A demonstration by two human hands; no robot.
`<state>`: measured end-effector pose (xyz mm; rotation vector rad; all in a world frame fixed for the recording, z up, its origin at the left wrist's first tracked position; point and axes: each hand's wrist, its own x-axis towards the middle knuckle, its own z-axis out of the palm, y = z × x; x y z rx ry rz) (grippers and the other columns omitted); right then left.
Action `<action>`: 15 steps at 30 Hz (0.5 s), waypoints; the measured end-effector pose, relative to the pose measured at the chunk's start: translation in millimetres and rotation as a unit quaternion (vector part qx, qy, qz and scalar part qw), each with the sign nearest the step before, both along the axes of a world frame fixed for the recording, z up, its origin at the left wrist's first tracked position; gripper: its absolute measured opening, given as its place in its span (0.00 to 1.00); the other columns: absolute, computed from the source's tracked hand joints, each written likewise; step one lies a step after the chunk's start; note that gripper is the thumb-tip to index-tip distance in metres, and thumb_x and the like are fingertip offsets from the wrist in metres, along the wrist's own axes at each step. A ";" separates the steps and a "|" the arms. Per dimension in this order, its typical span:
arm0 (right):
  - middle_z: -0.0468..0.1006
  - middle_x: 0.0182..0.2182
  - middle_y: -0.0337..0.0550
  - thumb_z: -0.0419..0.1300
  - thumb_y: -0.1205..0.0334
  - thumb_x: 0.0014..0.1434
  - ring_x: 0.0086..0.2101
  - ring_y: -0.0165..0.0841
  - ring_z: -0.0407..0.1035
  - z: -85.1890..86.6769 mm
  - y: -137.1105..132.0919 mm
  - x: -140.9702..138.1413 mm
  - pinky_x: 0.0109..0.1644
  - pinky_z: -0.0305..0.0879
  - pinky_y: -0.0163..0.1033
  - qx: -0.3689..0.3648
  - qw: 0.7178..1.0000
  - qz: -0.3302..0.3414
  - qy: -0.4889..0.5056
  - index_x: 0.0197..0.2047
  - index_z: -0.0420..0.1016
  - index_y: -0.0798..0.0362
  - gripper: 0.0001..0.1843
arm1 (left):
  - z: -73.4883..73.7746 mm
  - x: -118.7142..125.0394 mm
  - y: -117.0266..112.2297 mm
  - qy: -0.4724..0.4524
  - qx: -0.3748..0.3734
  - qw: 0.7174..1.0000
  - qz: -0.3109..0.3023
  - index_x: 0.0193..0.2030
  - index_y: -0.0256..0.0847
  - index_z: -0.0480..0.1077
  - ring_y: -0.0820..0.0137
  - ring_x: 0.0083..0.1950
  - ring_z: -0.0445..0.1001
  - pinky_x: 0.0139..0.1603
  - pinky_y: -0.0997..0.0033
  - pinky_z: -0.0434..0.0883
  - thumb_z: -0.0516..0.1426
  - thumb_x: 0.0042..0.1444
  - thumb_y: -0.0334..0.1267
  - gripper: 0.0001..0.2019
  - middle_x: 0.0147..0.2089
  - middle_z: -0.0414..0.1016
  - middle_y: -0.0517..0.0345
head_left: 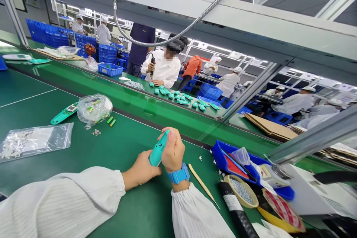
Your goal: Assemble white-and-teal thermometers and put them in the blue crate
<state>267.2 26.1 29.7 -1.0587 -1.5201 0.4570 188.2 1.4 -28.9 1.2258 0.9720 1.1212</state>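
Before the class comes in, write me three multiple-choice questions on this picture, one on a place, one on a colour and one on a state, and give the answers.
1. Where does the wooden stick lie?
A. In the blue tray
B. On the green bench, beside the right hand
C. Inside the plastic bag

2. What colour is the band on the right wrist?
A. Red
B. White
C. Blue

3. What state is the teal casing in?
A. Held in both hands
B. Lying on the bench
C. Sealed in a bag

Answers:
1. B, since the stick lies on the bench just right of that wrist.
2. C, since the band shows bright blue.
3. A, since the left hand holds its lower end and the right hand wraps its upper end.
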 end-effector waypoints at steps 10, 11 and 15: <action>0.70 0.17 0.39 0.37 0.47 0.60 0.19 0.29 0.64 1.7 19.8 -27.2 0.26 0.60 0.34 -0.013 0.993 -0.099 0.069 0.31 0.69 0.56 0.27 | -3.8 2.4 12.4 -0.036 0.036 0.989 0.139 0.27 0.35 0.64 0.77 0.26 0.59 0.28 0.77 0.61 0.61 0.35 0.32 0.11 0.23 0.65 0.63; 0.71 0.17 0.39 0.37 0.47 0.60 0.19 0.30 0.65 3.0 19.0 -29.1 0.26 0.60 0.34 -0.016 0.991 -0.111 0.071 0.31 0.69 0.55 0.27 | -3.6 1.3 12.8 -0.031 0.038 0.988 0.144 0.27 0.35 0.64 0.77 0.26 0.59 0.28 0.77 0.61 0.61 0.35 0.33 0.11 0.23 0.65 0.62; 0.72 0.18 0.41 0.35 0.48 0.60 0.21 0.30 0.65 7.6 14.9 -32.2 0.28 0.60 0.35 -0.038 0.987 -0.137 0.075 0.31 0.70 0.56 0.28 | -2.5 -1.7 12.2 -0.017 0.044 0.987 0.151 0.31 0.34 0.66 0.78 0.26 0.59 0.28 0.78 0.61 0.62 0.35 0.32 0.14 0.25 0.66 0.62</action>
